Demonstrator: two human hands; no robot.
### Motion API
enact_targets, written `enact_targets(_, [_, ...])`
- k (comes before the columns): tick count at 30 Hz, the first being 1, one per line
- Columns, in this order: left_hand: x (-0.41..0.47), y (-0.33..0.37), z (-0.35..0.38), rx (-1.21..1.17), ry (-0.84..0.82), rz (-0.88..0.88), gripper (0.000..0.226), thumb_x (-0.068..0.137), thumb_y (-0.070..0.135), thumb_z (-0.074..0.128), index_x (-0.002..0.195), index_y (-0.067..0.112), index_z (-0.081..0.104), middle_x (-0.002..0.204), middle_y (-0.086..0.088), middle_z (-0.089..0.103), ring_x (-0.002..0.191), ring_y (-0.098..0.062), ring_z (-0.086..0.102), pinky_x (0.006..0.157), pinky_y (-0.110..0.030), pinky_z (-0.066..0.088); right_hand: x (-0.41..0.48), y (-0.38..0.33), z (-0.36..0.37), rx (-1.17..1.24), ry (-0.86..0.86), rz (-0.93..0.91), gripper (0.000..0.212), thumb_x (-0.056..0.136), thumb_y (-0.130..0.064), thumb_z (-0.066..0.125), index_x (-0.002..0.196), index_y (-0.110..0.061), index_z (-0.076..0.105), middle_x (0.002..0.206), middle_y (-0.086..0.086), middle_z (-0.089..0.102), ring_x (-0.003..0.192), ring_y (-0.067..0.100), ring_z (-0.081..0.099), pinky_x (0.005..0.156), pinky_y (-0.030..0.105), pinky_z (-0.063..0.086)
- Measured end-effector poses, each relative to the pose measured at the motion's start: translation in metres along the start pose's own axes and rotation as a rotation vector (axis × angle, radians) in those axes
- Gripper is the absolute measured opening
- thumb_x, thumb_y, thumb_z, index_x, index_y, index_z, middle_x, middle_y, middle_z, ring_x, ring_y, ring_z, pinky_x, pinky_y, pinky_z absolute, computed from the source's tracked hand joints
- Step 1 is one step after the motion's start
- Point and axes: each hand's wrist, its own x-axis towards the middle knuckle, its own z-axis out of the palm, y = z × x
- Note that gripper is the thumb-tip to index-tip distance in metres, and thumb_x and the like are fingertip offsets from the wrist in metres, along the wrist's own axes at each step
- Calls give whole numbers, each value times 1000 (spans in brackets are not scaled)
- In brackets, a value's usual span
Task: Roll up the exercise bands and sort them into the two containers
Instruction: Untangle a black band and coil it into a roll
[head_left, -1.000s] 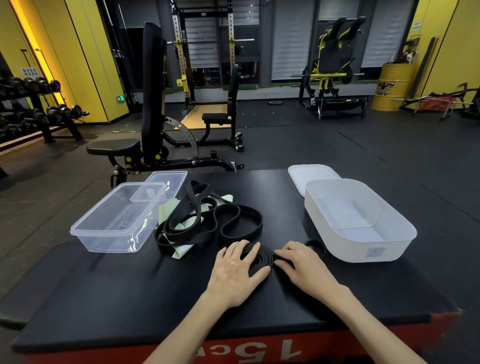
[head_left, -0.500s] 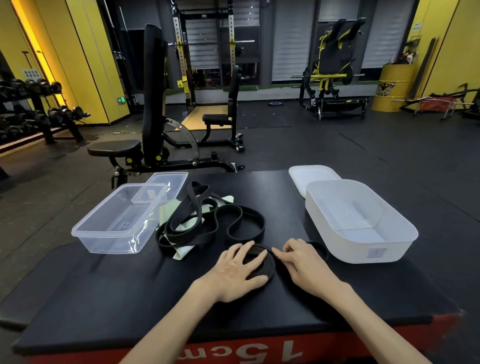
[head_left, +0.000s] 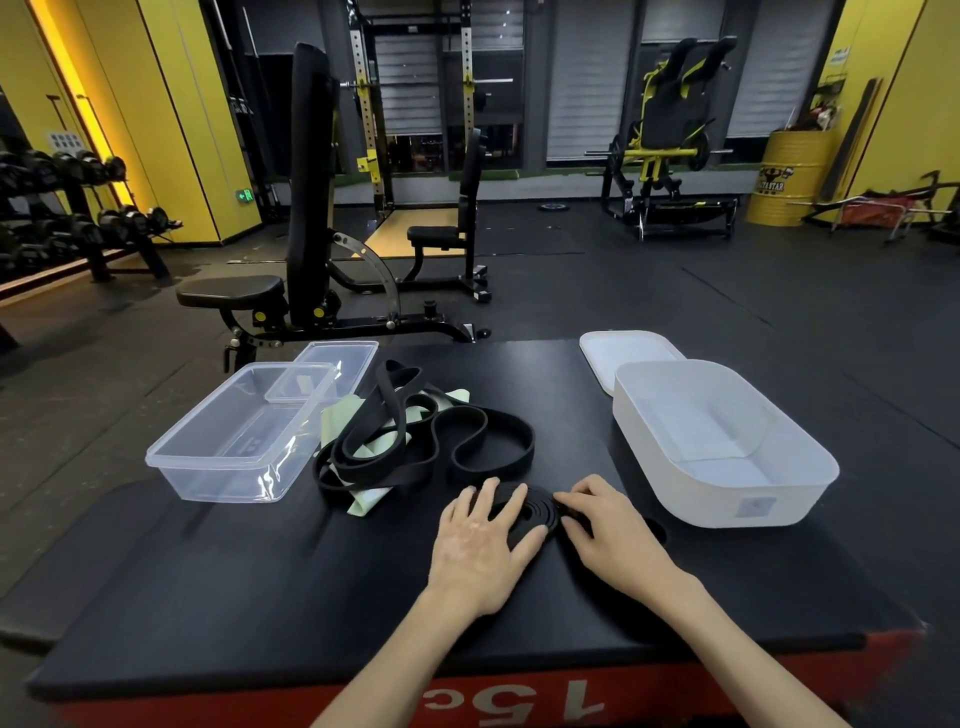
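Here, flat black rubber coil (head_left: 536, 512) under splayed left hand (head_left: 480, 545), rim in pinch of right hand (head_left: 608, 530).

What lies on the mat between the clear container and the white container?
In the head view, a loose tangle of black bands over a pale green band lies there, close to the clear container; toward the white container the mat is bare.

The bench (head_left: 208, 597) top is matt black padding. Left of the matt, rubbery black bands (head_left: 400, 415) sits a glossy clear plastic tub (head_left: 223, 480); right of them, a frosted white plastic tub (head_left: 727, 499).
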Motion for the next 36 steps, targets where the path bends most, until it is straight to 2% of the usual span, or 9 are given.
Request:
enact_targets(3, [-1,12,2,-26,-16,-99,104,59,76,-25,150,36,5,160,-2,4,145,-27,5,118,-39,5,-1,3,-3,-62,-28,14,38,93,-19,49,129,-26,57,100,-6,49,90,12,44,76,20,35])
enact_targets(7, [0,18,1,-64,-94,-129,83,78,68,-4,152,31,1,160,-7,-8,146,-30,-5,117,-43,1,3,0,-3,-35,-2,48,31,89,-16,54,114,-28,66,91,-4,58,90,17,54,76,26,42])
enact_targets(13, [-3,-8,-8,-101,-215,155,62,99,45,26,152,27,-2,159,-1,-18,143,-24,-23,117,-44,-9,3,-5,3,-27,25,82,17,84,-19,57,94,-24,71,84,-3,63,86,19,59,73,29,46])
enact_targets(17, [-5,-8,-2,1,-164,158,65,96,58,11,152,28,-3,159,1,-15,145,-25,-19,118,-45,-5,-2,-6,-8,33,-71,116,33,86,-26,54,117,-29,66,95,-6,55,97,13,53,84,27,45])
enact_targets(19, [-6,0,2,-10,-105,104,86,77,70,-14,151,30,-2,160,2,-12,145,-25,-16,118,-45,-3,-4,-5,-16,19,-116,139,39,85,-28,53,124,-32,61,93,-4,51,91,12,51,80,25,44])
enact_targets(22, [-5,11,9,-52,-24,-2,119,49,75,-42,151,32,1,160,2,-7,146,-26,-12,117,-46,-1,-4,-7,-17,41,-98,111,18,84,-21,53,94,-18,68,70,1,52,68,16,52,66,29,44])
enact_targets(27, [-6,22,6,-46,71,-74,97,66,67,-12,149,31,22,158,-4,14,142,-27,14,114,-45,16,-1,-12,-10,64,55,195,15,82,-19,62,93,-18,72,74,-7,65,72,9,58,73,25,49])
enact_targets(30, [5,3,-1,-29,154,26,83,69,78,14,134,35,41,137,4,34,124,-19,31,104,-33,29,-3,-13,-13,86,36,176,14,82,-22,62,92,-20,72,71,-10,60,69,4,54,68,20,44])
enact_targets(36, [11,-2,7,-171,167,82,77,70,78,24,129,31,43,145,4,32,139,-13,22,116,-31,17,-13,-15,-26,63,-121,150,6,76,-29,56,75,-24,59,65,-3,51,70,8,49,64,28,44])
